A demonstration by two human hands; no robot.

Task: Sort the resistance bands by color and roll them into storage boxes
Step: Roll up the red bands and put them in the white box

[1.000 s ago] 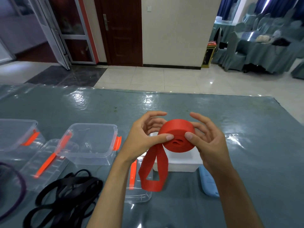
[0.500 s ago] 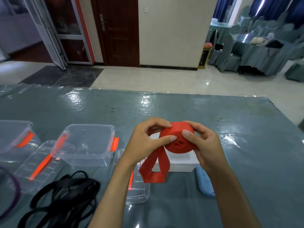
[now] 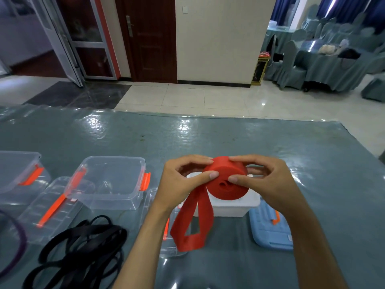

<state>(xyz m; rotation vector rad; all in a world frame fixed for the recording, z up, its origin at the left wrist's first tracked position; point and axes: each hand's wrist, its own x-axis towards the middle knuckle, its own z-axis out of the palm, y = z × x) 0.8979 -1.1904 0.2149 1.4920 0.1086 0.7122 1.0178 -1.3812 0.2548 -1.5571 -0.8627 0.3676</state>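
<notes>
My left hand (image 3: 183, 182) and right hand (image 3: 264, 180) pinched the mostly rolled red band (image 3: 226, 181) above the white box (image 3: 235, 207); its tail hung unrolled, black bands (image 3: 83, 249) at 8 o'clock unsorted.

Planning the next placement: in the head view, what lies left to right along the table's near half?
purple band → black bands → left hand → red band → right hand
</notes>
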